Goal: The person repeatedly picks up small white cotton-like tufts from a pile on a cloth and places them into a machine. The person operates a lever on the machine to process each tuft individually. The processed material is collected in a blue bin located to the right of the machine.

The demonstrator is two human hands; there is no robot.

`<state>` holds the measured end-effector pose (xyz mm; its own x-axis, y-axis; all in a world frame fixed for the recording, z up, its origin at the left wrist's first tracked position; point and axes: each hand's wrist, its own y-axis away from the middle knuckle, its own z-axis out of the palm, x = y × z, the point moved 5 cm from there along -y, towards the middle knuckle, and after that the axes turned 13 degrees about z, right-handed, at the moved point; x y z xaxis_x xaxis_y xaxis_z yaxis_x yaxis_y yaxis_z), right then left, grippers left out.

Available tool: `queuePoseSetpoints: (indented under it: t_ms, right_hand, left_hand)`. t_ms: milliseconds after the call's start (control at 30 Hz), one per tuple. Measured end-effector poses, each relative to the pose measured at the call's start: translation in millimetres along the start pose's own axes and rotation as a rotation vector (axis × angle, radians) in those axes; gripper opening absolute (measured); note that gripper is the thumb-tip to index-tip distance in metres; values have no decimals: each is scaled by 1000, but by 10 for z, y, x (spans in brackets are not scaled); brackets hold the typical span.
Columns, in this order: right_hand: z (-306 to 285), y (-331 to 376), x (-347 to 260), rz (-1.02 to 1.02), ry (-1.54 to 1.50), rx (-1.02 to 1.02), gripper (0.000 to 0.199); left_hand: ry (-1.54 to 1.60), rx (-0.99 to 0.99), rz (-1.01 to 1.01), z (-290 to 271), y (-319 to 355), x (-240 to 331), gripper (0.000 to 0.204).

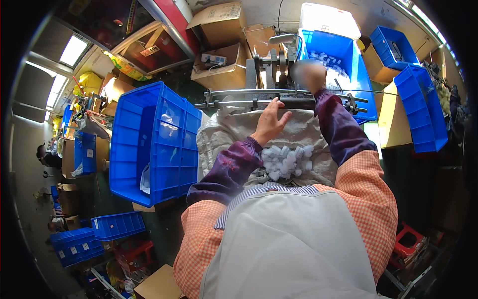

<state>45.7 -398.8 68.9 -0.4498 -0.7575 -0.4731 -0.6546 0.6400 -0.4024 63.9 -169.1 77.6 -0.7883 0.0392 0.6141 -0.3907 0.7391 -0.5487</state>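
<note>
My left hand (271, 122) rests palm down, fingers apart, at the front bar of a dark metal machine (269, 74); nothing is in it. My right hand (311, 77) reaches over the machine's right side, beside the blue bin. A blur covers its fingers, so what they hold, if anything, is hidden. Just below my left hand, a heap of small translucent white plastic pieces (286, 162) lies on a grey cloth (318, 144) spread over my lap. More white pieces (328, 62) lie inside the blue bin (363, 74) behind my right hand.
A large blue crate (184, 134) stands close on my left. Cardboard boxes (219, 65) are behind the machine to the left. Stacked blue crates (420, 107) and a carton (393, 119) stand to the right. A red stool (408, 241) is at the lower right.
</note>
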Motion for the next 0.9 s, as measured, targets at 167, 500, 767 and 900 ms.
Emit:
queuePoseSetpoints:
  t_ms: [167, 500, 767, 900]
  right_hand:
    - [-528, 405, -358, 9, -318, -45, 20]
    - [-822, 873, -721, -220, -468, -183, 25]
    - [-610, 975, -612, -143, -557, -693, 30]
    - [-539, 642, -380, -195, -271, -363, 13]
  left_hand:
    - [227, 156, -212, -98, -254, -91, 32]
    - [82, 88, 65, -172, -418, 313, 28]
    - [-90, -29, 346, -283, -231, 409, 13]
    - [-178, 51, 215, -218, -89, 262, 21]
